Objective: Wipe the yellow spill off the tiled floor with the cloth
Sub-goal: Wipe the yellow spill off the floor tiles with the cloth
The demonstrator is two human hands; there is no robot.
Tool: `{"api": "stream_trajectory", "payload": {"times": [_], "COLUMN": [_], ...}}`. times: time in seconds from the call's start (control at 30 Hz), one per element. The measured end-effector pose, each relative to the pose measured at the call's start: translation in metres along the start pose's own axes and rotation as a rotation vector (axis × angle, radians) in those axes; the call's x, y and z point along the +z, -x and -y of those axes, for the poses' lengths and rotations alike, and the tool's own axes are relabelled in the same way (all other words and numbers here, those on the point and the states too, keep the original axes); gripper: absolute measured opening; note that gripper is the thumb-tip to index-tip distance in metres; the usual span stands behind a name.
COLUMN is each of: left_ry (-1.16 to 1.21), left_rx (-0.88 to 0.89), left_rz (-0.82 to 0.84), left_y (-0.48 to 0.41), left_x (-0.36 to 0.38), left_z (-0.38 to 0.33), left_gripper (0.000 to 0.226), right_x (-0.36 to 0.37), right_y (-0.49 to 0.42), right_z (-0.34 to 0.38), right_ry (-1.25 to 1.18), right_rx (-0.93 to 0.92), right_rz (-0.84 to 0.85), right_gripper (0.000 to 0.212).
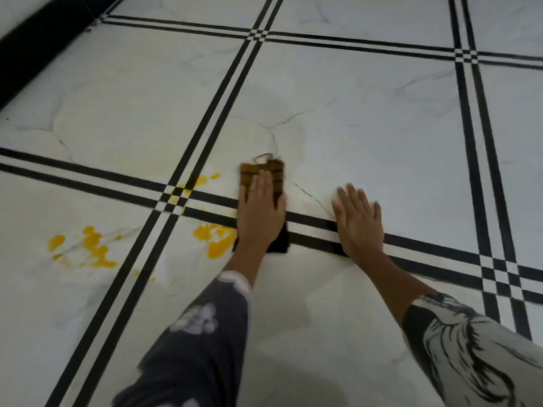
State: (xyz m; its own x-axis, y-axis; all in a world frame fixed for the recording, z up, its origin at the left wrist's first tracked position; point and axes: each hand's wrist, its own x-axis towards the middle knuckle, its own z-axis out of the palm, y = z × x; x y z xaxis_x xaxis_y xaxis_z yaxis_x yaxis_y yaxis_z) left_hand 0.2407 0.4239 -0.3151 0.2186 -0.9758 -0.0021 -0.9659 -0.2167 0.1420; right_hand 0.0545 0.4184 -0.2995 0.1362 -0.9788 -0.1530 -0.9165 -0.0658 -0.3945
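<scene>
A brown and black checked cloth (pixel 276 174) lies flat on the white tiled floor (pixel 367 118). My left hand (pixel 260 214) presses down on it, fingers together, palm flat. Yellow spill patches sit to its left: one blotch (pixel 216 237) touches the cloth's lower left edge, a smaller smear (pixel 199 181) lies by the tile crossing, and a scattered group (pixel 88 245) lies farther left. My right hand (pixel 360 220) rests flat on the bare floor to the right of the cloth, fingers spread, holding nothing.
Black double stripes (pixel 411 248) cross the floor in a grid. A black skirting band (pixel 35 45) runs along the upper left. My patterned sleeves (pixel 202 333) cover both forearms at the bottom of the view.
</scene>
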Motion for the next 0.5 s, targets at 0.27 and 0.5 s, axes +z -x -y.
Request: {"api": "stream_trajectory", "payload": {"times": [0.27,0.5], "left_ry": [0.038,-0.039], "left_rx": [0.341,-0.025], "left_rz": [0.072,-0.021], "left_y": [-0.007,-0.06], "left_x": [0.001,0.007], "left_z": [-0.071,-0.018], "left_gripper": [0.057,0.057], "right_x": [0.014,0.016], "right_y": [-0.01,-0.012], "right_z": [-0.001,0.003], "right_ry": [0.14,0.155], "right_rx": [-0.007,0.018], "right_rz": [-0.054,-0.077], "right_gripper": [0.073,0.065]}}
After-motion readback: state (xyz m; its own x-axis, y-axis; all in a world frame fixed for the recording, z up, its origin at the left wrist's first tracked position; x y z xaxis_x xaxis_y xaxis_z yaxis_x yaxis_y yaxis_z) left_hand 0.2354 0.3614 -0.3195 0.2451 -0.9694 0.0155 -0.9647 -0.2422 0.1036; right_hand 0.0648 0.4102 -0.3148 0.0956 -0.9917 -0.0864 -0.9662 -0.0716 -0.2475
